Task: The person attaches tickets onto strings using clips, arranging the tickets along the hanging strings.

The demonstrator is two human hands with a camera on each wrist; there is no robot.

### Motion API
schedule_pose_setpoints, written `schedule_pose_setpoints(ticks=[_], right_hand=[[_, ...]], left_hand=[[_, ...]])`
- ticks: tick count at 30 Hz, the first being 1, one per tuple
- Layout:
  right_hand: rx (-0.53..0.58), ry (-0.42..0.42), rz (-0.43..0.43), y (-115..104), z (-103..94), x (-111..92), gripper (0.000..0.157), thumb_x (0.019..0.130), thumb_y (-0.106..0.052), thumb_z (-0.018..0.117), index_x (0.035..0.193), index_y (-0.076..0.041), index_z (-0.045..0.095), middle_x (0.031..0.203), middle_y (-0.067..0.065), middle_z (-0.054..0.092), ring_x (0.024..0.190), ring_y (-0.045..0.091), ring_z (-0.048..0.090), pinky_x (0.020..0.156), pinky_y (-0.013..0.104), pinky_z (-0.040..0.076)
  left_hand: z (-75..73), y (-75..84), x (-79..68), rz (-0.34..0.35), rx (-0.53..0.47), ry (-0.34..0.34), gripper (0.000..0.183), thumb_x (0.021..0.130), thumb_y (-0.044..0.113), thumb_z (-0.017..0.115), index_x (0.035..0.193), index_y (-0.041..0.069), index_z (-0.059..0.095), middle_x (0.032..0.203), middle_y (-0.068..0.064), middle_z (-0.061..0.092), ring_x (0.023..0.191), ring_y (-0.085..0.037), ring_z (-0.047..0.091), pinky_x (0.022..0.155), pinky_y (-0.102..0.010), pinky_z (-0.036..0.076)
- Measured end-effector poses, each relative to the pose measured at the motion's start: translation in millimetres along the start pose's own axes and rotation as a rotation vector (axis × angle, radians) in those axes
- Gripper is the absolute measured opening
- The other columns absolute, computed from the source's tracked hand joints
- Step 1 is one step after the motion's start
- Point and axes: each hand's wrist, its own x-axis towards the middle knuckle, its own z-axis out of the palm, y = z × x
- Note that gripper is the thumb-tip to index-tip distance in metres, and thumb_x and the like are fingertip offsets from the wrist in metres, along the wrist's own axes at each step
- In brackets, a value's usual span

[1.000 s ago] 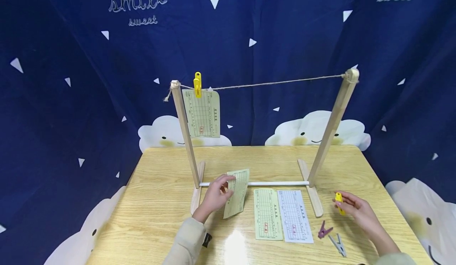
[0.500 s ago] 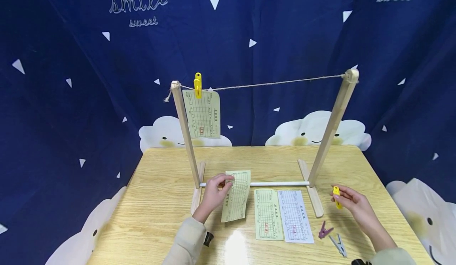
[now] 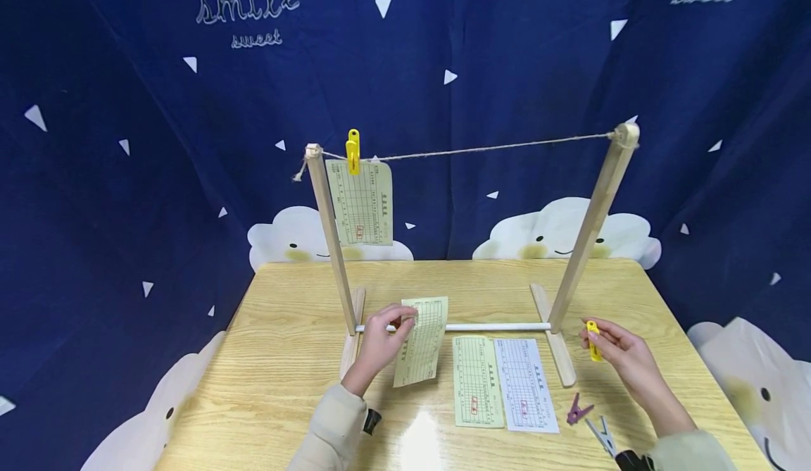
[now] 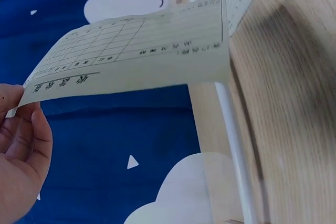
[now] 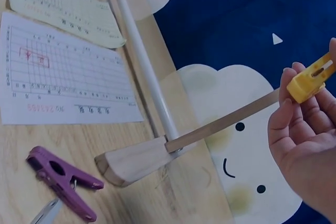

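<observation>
Left grip [image 3: 382,344] is pinching a pale-yellow slip [image 3: 423,346] by its edge, raised over the tabletop [image 3: 285,358]. Right grip [image 3: 633,365] is holding a yellow clip [image 3: 594,348] near the right post [image 3: 593,235]; a purple clip [image 3: 577,410] is lying nearer the person.

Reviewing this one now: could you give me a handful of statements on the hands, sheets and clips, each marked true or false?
1. The left hand pinches a lifted sheet. True.
2. Both hands hold paper. False: the right hand holds a yellow clip.
3. A purple clip and a grey clip lie on the table. True.
4. Three sheets are hanging. False: one hanging sheet is on the string, held by a second yellow clip.
5. A white sheet lies beside a flat green sheet. True.
6. In the head view, the white sheet is left of the flat green sheet. False: it is on the right.
</observation>
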Motion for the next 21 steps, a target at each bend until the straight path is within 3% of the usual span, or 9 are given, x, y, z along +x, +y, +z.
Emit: schedule_pose_setpoints(ticks=[2, 8, 12, 13, 16, 19, 21], right_hand=[[-0.004, 0.001, 0.004, -21.6, 14.9, -0.8, 0.03, 0.092, -0.004, 0.05, 0.121, 0.001, 0.054, 0.101, 0.008, 0.066, 0.086, 0.015, 0.064, 0.07, 0.021, 0.05], [-0.065, 0.039, 0.025, -83.7, 57.6, -1.3, 0.024, 0.092, -0.004, 0.051, 0.114, -0.006, 0.06, 0.094, -0.005, 0.068, 0.081, 0.006, 0.063, 0.07, 0.016, 0.048], [-0.038, 0.031, -0.011, -75.0, 51.3, 3.8, 0.027, 0.091, -0.001, 0.051, 0.117, 0.002, 0.056, 0.096, 0.001, 0.068, 0.084, 0.01, 0.064, 0.071, 0.017, 0.049], [-0.004, 0.002, -0.042, -64.5, 43.7, 6.4, 0.029, 0.091, 0.001, 0.051, 0.12, 0.002, 0.055, 0.099, 0.004, 0.067, 0.086, 0.012, 0.064, 0.072, 0.018, 0.049], [-0.012, -0.034, -0.07, -58.0, 37.4, 10.5, 0.033, 0.091, -0.008, 0.054, 0.121, 0.005, 0.052, 0.101, 0.004, 0.067, 0.089, 0.012, 0.064, 0.073, 0.018, 0.049], [-0.021, -0.039, -0.089, -67.2, 43.3, 12.3, 0.03, 0.091, -0.009, 0.055, 0.119, 0.001, 0.054, 0.101, 0.003, 0.067, 0.089, 0.012, 0.064, 0.073, 0.017, 0.049], [-0.066, -0.008, -0.068, -85.0, 55.8, 10.9, 0.025, 0.091, -0.009, 0.055, 0.115, -0.005, 0.057, 0.098, 0.0, 0.067, 0.087, 0.009, 0.063, 0.073, 0.017, 0.048]], left_hand=[[-0.9, 1.5, 0.9, 0.014, 0.001, 0.001, 0.017, 0.071, -0.021, 0.061, 0.085, -0.011, 0.064, 0.078, -0.021, 0.064, 0.056, -0.028, 0.054, 0.052, -0.032, 0.051], [-4.0, 7.2, 5.0, 0.041, 0.0, 0.027, 0.019, 0.07, -0.021, 0.062, 0.086, -0.01, 0.062, 0.068, -0.017, 0.06, 0.054, -0.026, 0.051, 0.052, -0.031, 0.049], [-6.5, 11.3, 9.7, 0.029, -0.043, 0.026, 0.028, 0.071, -0.02, 0.062, 0.098, -0.014, 0.055, 0.063, -0.018, 0.057, 0.053, -0.026, 0.053, 0.053, -0.032, 0.049], [-7.1, 12.2, 10.8, 0.021, -0.055, 0.023, 0.033, 0.072, -0.02, 0.062, 0.103, -0.015, 0.052, 0.064, -0.018, 0.058, 0.054, -0.026, 0.053, 0.053, -0.031, 0.049], [-8.7, 14.6, 13.9, 0.005, -0.081, 0.02, 0.044, 0.073, -0.018, 0.062, 0.113, -0.017, 0.044, 0.067, -0.02, 0.061, 0.055, -0.025, 0.053, 0.054, -0.03, 0.048], [-9.9, 17.0, 16.5, -0.004, -0.096, 0.024, 0.049, 0.073, -0.018, 0.062, 0.117, -0.017, 0.041, 0.069, -0.02, 0.062, 0.056, -0.022, 0.053, 0.054, -0.028, 0.048], [-10.6, 18.3, 18.1, -0.007, -0.109, 0.022, 0.05, 0.072, -0.018, 0.063, 0.117, -0.017, 0.041, 0.069, -0.021, 0.062, 0.057, -0.021, 0.052, 0.054, -0.028, 0.048]])
